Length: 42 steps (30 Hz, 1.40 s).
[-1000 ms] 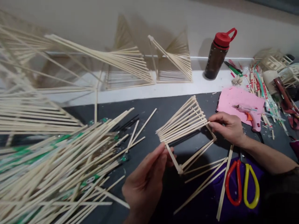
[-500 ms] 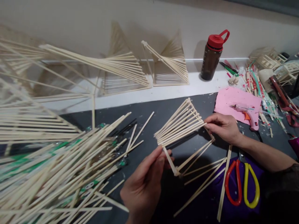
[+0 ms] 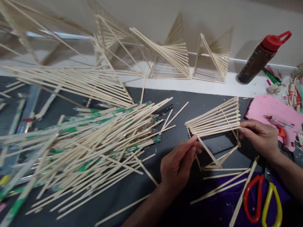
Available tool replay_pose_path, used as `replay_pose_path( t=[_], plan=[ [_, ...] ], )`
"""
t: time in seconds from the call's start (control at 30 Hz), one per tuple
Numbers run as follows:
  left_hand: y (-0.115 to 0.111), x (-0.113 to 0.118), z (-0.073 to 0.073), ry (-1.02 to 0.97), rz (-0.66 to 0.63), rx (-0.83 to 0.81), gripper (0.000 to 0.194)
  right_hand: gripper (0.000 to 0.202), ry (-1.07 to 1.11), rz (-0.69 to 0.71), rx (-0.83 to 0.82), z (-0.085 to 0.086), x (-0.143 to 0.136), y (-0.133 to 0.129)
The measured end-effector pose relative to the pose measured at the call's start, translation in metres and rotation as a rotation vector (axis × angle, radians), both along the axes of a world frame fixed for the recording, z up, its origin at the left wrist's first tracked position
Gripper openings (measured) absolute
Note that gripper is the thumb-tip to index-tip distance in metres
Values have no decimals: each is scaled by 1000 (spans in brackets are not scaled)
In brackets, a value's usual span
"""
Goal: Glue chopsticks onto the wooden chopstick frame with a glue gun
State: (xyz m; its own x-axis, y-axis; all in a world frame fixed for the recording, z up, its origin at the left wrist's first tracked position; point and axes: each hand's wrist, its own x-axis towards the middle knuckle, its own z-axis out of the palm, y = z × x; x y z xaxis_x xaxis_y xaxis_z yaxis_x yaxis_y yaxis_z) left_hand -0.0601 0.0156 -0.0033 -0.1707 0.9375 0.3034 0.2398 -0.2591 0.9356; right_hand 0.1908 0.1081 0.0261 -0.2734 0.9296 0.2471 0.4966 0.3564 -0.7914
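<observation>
Between my hands is a small frame of pale wooden sticks [image 3: 214, 118], its upper side a fan of sticks laid side by side. My left hand [image 3: 178, 164] pinches the frame's near left corner between thumb and finger. At the near right corner, my right hand [image 3: 259, 137] grips the end of a stick of the same frame. Loose sticks [image 3: 220, 187] lie just below it. Scissors [image 3: 253, 198] with one red and one yellow handle rest on dark purple cloth under my right forearm.
A big heap of loose sticks with green wrappers [image 3: 94, 151] spreads over the left. Twisted stick models [image 3: 165, 56] stand along the wall. At the right are a bottle with a red lid [image 3: 258, 61], pink sheet [image 3: 258, 105] and pink glue gun [image 3: 285, 129].
The view has swung left, so everything sits further right in the picture. Both hands still hold the stick frame, which has turned a little.
</observation>
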Motion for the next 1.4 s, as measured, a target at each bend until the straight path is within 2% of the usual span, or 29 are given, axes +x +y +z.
replay_pose_path(
  t=[0.2, 0.5, 0.67, 0.77, 1.0, 1.17, 1.4],
  plan=[
    [0, 0, -1, -13, 1, 31, 43, 8, -23, 18, 36, -1, 2, 0],
    [0, 1, 2, -68, 5, 0, 34, 8, -34, 20, 47, 1, 1, 0],
    [3, 2, 1, -185, 76, -71, 20, 9, -28, 27, 44, 1, 1, 1],
    [4, 2, -1, -230, 109, -94, 21, 8, -32, 37, 52, 0, 2, 2],
    [2, 0, 0, -88, 54, -24, 24, 8, -42, 33, 61, -1, 4, 1],
    [3, 0, 0, -10, 3, 48, 37, 8, -48, 39, 88, 0, 3, 2],
    [4, -1, -2, 19, 9, 47, 36, 10, -52, 67, 115, 1, 2, 3]
  ],
)
